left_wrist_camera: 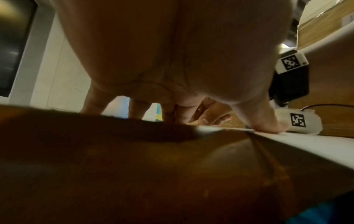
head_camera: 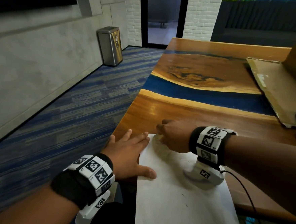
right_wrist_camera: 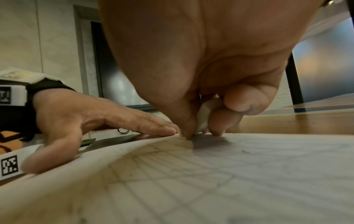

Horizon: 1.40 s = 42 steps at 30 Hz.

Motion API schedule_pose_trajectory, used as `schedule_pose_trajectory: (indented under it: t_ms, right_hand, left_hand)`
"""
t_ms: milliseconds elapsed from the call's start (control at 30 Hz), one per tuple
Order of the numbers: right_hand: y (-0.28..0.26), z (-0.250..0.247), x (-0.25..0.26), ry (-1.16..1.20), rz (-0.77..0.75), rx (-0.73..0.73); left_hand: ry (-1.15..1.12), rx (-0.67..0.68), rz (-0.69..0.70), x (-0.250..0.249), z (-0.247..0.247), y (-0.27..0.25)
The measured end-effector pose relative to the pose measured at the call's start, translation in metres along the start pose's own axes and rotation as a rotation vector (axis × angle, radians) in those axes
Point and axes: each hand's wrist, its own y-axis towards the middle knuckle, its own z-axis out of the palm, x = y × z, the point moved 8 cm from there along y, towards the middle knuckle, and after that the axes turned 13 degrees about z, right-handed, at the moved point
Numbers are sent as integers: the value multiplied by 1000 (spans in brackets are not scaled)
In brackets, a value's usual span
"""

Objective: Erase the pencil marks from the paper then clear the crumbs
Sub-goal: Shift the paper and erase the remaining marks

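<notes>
Paper (head_camera: 181,205) lies flat on the wooden table (head_camera: 187,109), its left long edge running along the table's left edge and its near end reaching toward the person. The right hand (head_camera: 175,138) sits at the paper's far left corner, thumb and fingertips pinched tightly round a small white eraser (right_wrist_camera: 203,116) whose lower tip meets the sheet. The left hand (head_camera: 127,153) lies flat with straight, spread fingers at the paper's left edge, thumb (head_camera: 148,172) pressing down on the sheet and fingertips reaching the far corner just beside the eraser; it holds nothing and serves to pin the page.

Judging from this, the erasing step is in hand, not the clearing. In the right wrist view, faint grey pencil lines (right_wrist_camera: 172,174) cross a wide stretch of the sheet nearer than the eraser, so much appears left to rub out. A few dark specks (head_camera: 183,196) lie on the paper's middle; whether they are crumbs or marks I cannot tell.

The next move likely calls for short firm strokes worked from the far corner back across the lines, with the left hand keeping the sheet pressed so that it neither slides off the table edge nor buckles. Sweeping the crumbs comes only after that.
</notes>
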Motion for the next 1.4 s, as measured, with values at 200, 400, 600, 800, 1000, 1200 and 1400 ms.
schedule_pose_trajectory:
  t_ms: [200,400,600,800,1000,1200,1400]
  right_hand:
    - [-45,7,41,-5,-278,55]
    - [-11,-5,5,-33,-70,-58]
    - [-45,10,44,-18,-353,49]
    - [-32,0,19,-22,-195,-28]
    - [-20,-1,4,-42,-129,-40]
    - [-57,10,40,-62,-411,56]
    - [-28,-7,2,-32,-142,-90]
  left_hand:
    - [-69,-16,26,-2,-2,-1]
    - [1,8,21,0,1,2]
    - [-32,-6,25,0,-2,2]
    - [12,7,15,2,0,4]
    - [39,23,14,0,0,5]
    - [27,40,12,-1,-3,4]
    - [44,57,1,-1,-2,6]
